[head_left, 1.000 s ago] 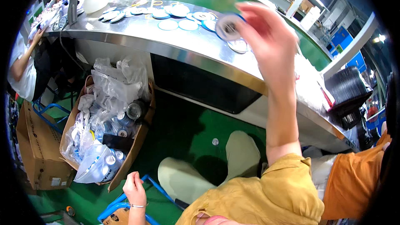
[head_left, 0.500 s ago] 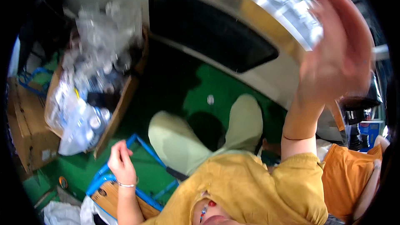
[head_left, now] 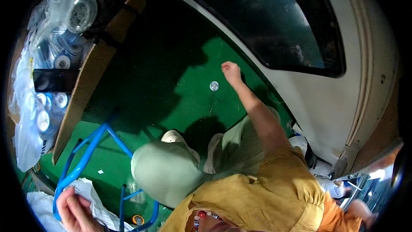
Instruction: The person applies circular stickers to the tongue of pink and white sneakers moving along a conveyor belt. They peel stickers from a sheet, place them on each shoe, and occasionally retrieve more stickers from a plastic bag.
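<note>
A small round white-and-silver disc [head_left: 214, 86] lies on the green floor [head_left: 171, 103] in front of my feet. My right hand [head_left: 231, 72] is stretched down just to the right of and beyond it, apart from it, with the fingers curled in and nothing seen in them. At the lower left, my left hand [head_left: 75, 210] is raised beside the blue tubular frame [head_left: 81, 163] of a stool. Its fingers are curled together, and anything between them is hidden.
A cardboard box [head_left: 88, 81] full of bagged round discs stands at the left, a dark flat rectangular object [head_left: 56, 80] on top. A pale machine panel [head_left: 309, 99] with a dark window [head_left: 274, 25] rises at the right. White sacking [head_left: 92, 193] lies lower left; a person's orange clothing [head_left: 337, 215] shows lower right.
My right hand has come down from high beside the machine to near the floor by the disc. The view has tilted downward, and my left hand appears lower and farther left.
</note>
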`<state>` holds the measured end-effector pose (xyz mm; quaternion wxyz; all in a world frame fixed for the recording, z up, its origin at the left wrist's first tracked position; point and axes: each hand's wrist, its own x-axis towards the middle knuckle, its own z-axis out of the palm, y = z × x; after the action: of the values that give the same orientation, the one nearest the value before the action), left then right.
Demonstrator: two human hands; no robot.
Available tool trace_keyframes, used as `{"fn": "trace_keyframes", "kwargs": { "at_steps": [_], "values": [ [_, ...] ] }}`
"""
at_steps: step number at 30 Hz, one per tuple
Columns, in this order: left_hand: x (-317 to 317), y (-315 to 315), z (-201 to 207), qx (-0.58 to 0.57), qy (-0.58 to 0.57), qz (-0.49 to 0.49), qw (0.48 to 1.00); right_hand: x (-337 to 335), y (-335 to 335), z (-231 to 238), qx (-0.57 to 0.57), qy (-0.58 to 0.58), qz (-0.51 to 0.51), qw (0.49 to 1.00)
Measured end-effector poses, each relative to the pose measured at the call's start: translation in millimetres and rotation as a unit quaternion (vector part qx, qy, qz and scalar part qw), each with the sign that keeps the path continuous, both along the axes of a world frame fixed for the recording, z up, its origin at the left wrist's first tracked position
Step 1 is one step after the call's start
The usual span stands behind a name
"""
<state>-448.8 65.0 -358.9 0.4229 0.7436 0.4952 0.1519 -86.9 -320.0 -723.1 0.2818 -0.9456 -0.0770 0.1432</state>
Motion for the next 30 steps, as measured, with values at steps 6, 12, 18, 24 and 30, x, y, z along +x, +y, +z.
{"fn": "trace_keyframes", "kwargs": {
  "at_steps": [6,12,18,24,30],
  "values": [
    [-31.7,11.0,-14.5,0.072,-0.004,0.061,0.996,56.0,10.9,-63.9,-0.107,0.025,-0.171,0.979],
    [0.3,-5.1,3.3,0.057,-0.029,0.053,0.997,82.5,35.1,-74.1,-0.238,0.018,-0.146,0.96],
    [10.1,-9.0,5.8,0.086,-0.034,0.017,0.996,106.5,55.0,-91.1,-0.26,-0.002,-0.11,0.959],
    [4.1,-13.3,5.2,0.105,-0.023,0.003,0.994,103.3,35.9,-83.2,-0.087,0.047,-0.109,0.989],
    [-5.4,-8.9,6.6,0.102,-0.003,0.007,0.995,9.9,22.0,-75.6,0.174,0.137,-0.025,0.975]
  ]
}}
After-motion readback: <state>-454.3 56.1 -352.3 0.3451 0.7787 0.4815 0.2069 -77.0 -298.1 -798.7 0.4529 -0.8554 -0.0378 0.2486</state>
